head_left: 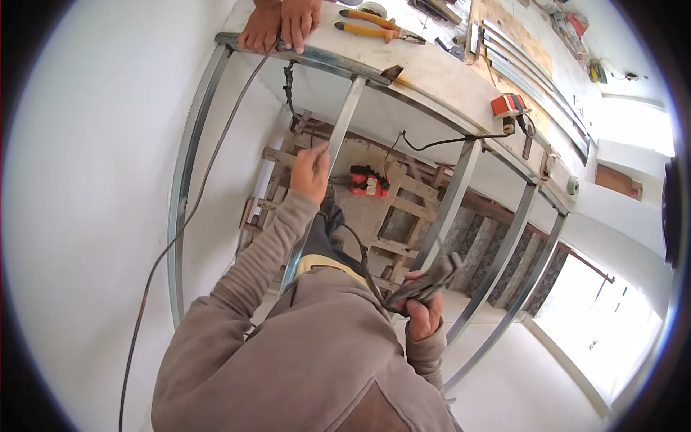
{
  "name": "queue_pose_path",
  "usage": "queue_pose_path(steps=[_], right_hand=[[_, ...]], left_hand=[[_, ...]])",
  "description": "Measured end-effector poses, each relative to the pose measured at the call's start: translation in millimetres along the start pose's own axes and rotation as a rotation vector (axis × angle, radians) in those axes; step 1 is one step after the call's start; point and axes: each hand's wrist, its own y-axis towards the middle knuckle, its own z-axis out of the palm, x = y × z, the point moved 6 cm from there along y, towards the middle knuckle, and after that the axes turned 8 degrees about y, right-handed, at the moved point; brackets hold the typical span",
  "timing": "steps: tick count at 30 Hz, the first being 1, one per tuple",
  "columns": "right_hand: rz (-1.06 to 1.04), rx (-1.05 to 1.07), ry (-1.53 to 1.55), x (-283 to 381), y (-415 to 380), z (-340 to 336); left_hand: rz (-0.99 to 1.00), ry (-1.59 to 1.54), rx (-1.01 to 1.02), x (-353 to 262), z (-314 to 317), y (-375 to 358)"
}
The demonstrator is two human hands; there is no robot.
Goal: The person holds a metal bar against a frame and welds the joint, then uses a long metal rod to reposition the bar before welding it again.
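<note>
Landmark: curved metal frame (pixel 188 144) with cross studs.
Left hand (pixel 311 173): grip clenched around one stud (pixel 344 119), midway along it.
Right hand (pixel 423 317): grip closed on a dark plier-type tool (pixel 429 282), held below the frame, off the metal.
Second person: hands (pixel 282 25) rest on the frame's top rail.
Progress: several studs already seated in the frame; the gripped stud appears still in work.
</note>
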Motion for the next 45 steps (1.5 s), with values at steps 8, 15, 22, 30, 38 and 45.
queue_pose_path(steps=[8,15,22,30,38,45], right_hand=[[-0.079,0.344,-0.344,17,32,59],[-0.312,0.321,-0.492,11,38,105],[0.007,0.499,-0.147,-16,47,107],[0.244,0.417,-0.044,-4,17,101],[-0.317,0.287,-0.551,-3,54,148],[-0.376,0.24,-0.684,-19,68,159]], left_hand=[[-0.004,0.195,0.133,45,8,-104],[0.044,0.173,0.298,102,32,-103],[0.036,0.151,0.259,67,15,-104],[0.055,0.157,0.186,49,4,-106],[-0.096,-0.217,0.345,102,36,-112],[-0.224,-0.446,0.284,122,48,-119]])
